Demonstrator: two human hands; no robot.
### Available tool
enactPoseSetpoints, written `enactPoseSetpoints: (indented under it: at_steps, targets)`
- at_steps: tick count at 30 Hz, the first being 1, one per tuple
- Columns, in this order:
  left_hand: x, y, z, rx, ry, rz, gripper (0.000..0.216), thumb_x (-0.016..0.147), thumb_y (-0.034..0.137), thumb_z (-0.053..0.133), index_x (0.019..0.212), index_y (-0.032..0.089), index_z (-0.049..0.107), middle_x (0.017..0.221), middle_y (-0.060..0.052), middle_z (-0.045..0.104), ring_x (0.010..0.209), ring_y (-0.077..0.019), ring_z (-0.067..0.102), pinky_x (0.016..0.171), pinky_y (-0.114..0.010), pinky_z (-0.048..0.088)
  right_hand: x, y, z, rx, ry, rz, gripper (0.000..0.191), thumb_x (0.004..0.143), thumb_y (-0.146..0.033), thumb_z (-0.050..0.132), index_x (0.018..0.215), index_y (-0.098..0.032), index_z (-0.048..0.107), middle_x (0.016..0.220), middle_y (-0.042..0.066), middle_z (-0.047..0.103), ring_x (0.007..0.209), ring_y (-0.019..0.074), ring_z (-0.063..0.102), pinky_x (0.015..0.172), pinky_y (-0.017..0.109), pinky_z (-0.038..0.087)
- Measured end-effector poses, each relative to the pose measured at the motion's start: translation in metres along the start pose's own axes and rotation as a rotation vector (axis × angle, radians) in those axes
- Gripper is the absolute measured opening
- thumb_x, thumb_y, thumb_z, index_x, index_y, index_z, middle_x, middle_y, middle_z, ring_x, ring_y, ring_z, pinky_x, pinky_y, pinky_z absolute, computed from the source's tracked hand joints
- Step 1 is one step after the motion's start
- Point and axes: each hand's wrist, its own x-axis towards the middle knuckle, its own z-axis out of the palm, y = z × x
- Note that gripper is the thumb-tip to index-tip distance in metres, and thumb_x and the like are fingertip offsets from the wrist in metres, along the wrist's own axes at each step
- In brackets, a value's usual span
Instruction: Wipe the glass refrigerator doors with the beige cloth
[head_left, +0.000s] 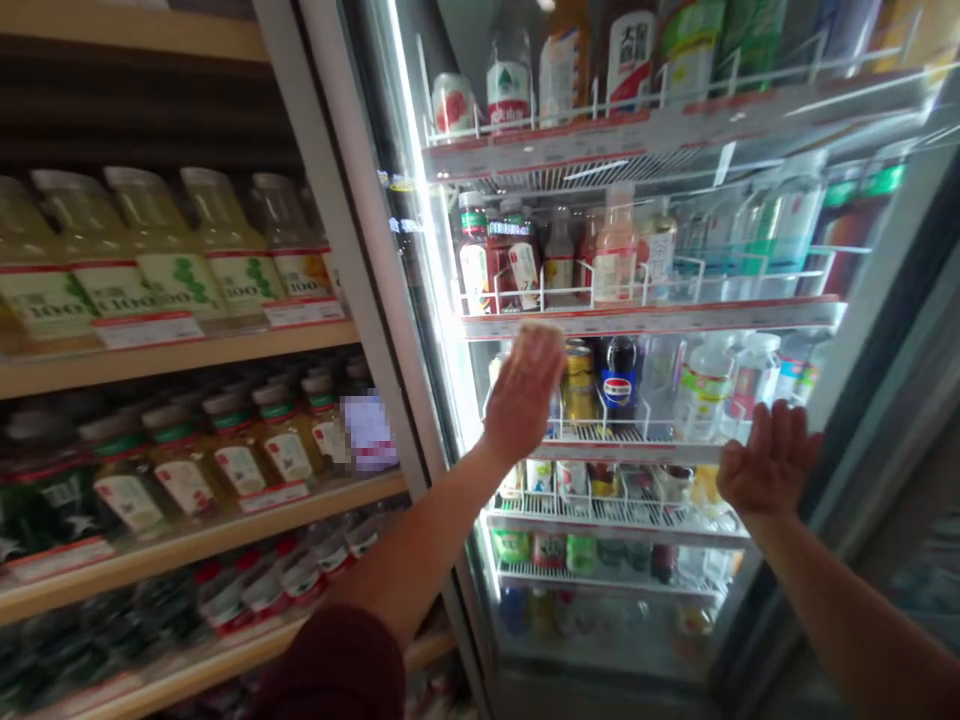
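Observation:
I face a lit drinks cooler (645, 320) with wire shelves full of bottles and cans. My left hand (523, 392) is raised flat, fingers stretched out, in front of the third shelf beside a gold can (578, 378) and a dark cola bottle (619, 378). My right hand (768, 460) is held up flat too, fingers together and extended, at the right side of the same shelf near clear bottles (705, 385). Neither hand holds anything. Whether the palms touch glass or the door is open I cannot tell.
To the left stand wooden shelves (180, 358) with rows of yellow-green drink bottles (157, 250) above and amber bottles (225, 450) below. A grey cooler frame (352, 260) runs between shelves and cooler. A dark frame or door edge (885, 330) rises at the right.

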Motion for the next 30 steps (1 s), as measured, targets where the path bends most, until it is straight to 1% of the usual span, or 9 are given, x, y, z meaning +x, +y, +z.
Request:
enactPoseSetpoints:
  at_steps: [2, 4, 9, 12, 17, 23, 25, 27, 30]
  targets:
    - [-0.023, 0.014, 0.005, -0.010, -0.113, 0.355, 0.064, 0.102, 0.006, 0.039, 0.164, 0.019, 0.033, 0.171, -0.001, 0.030, 0.161, -0.0202, 0.008, 0.134, -0.041, 0.026, -0.001, 0.001, 0.002, -0.009, -0.004, -0.010, 0.076, 0.096, -0.034, 0.043, 0.168, -0.017, 0.026, 0.164, 0.022, 0.043, 0.153, 0.0458, 0.038, 0.117, 0.077, 0.031]
    - [-0.020, 0.003, 0.003, -0.007, -0.103, 0.416, 0.060, 0.103, 0.006, 0.039, 0.162, 0.018, 0.038, 0.169, -0.001, 0.034, 0.160, -0.0194, 0.011, 0.135, -0.041, 0.023, -0.001, 0.002, 0.003, -0.018, 0.000, 0.003, 0.076, 0.096, -0.035, 0.044, 0.168, -0.019, 0.026, 0.164, 0.021, 0.044, 0.153, 0.0444, 0.038, 0.119, 0.074, 0.031]
    - [0.038, -0.054, -0.012, -0.039, 0.218, -0.115, 0.069, 0.104, 0.010, 0.035, 0.170, 0.019, 0.016, 0.169, -0.009, 0.034, 0.161, -0.0266, 0.014, 0.133, -0.054, 0.025, -0.001, 0.002, 0.003, -0.033, -0.040, 0.011, 0.078, 0.095, -0.034, 0.049, 0.167, -0.015, 0.026, 0.163, 0.023, 0.043, 0.154, 0.0443, 0.036, 0.121, 0.070, 0.030]
    - [0.027, -0.029, -0.003, -0.070, 0.271, -0.182, 0.070, 0.104, 0.011, 0.035, 0.170, 0.019, 0.012, 0.171, -0.008, 0.028, 0.161, -0.0275, 0.013, 0.133, -0.055, 0.025, 0.001, 0.002, 0.001, -0.046, -0.021, -0.019, 0.076, 0.097, -0.035, 0.048, 0.167, -0.014, 0.026, 0.163, 0.024, 0.043, 0.154, 0.0436, 0.035, 0.121, 0.069, 0.030]
    - [-0.016, 0.026, 0.013, -0.025, 0.063, 0.345, 0.067, 0.101, 0.006, 0.038, 0.166, 0.020, 0.028, 0.168, 0.000, 0.036, 0.160, -0.0176, 0.018, 0.135, -0.040, 0.022, 0.002, 0.000, 0.000, -0.052, -0.009, -0.043, 0.073, 0.100, -0.034, 0.044, 0.168, -0.018, 0.022, 0.166, 0.021, 0.038, 0.157, 0.0394, 0.031, 0.123, 0.066, 0.028]
    - [0.054, -0.045, -0.010, -0.017, 0.281, -0.172, 0.064, 0.104, 0.011, 0.034, 0.167, 0.016, 0.025, 0.168, -0.011, 0.036, 0.160, -0.0261, 0.019, 0.133, -0.051, 0.026, 0.003, -0.001, -0.003, -0.047, -0.053, -0.025, 0.075, 0.101, -0.032, 0.044, 0.169, -0.020, 0.016, 0.170, 0.019, 0.032, 0.160, 0.0379, 0.024, 0.125, 0.066, 0.025]
    - [0.054, -0.046, -0.010, -0.037, 0.316, -0.239, 0.067, 0.104, 0.010, 0.035, 0.169, 0.018, 0.021, 0.169, -0.010, 0.032, 0.161, -0.0269, 0.017, 0.133, -0.053, 0.025, 0.004, -0.001, -0.004, -0.041, -0.063, -0.019, 0.075, 0.101, -0.031, 0.043, 0.169, -0.020, 0.015, 0.170, 0.019, 0.031, 0.160, 0.0378, 0.023, 0.125, 0.067, 0.024]
    - [0.032, -0.023, -0.003, -0.057, 0.268, -0.154, 0.071, 0.101, 0.007, 0.038, 0.169, 0.017, 0.017, 0.172, -0.010, 0.025, 0.161, -0.0285, 0.011, 0.134, -0.054, 0.022, 0.004, -0.002, -0.004, -0.038, -0.049, -0.019, 0.074, 0.101, -0.032, 0.043, 0.169, -0.020, 0.015, 0.169, 0.019, 0.033, 0.160, 0.0376, 0.025, 0.125, 0.065, 0.024]
    - [-0.012, 0.019, 0.007, -0.057, 0.061, 0.273, 0.080, 0.094, 0.001, 0.044, 0.169, 0.018, 0.019, 0.173, -0.005, 0.022, 0.161, -0.0238, 0.010, 0.135, -0.042, 0.023, 0.004, -0.002, -0.002, -0.040, -0.034, -0.028, 0.074, 0.101, -0.033, 0.042, 0.169, -0.021, 0.017, 0.168, 0.019, 0.037, 0.159, 0.0379, 0.028, 0.124, 0.064, 0.025]
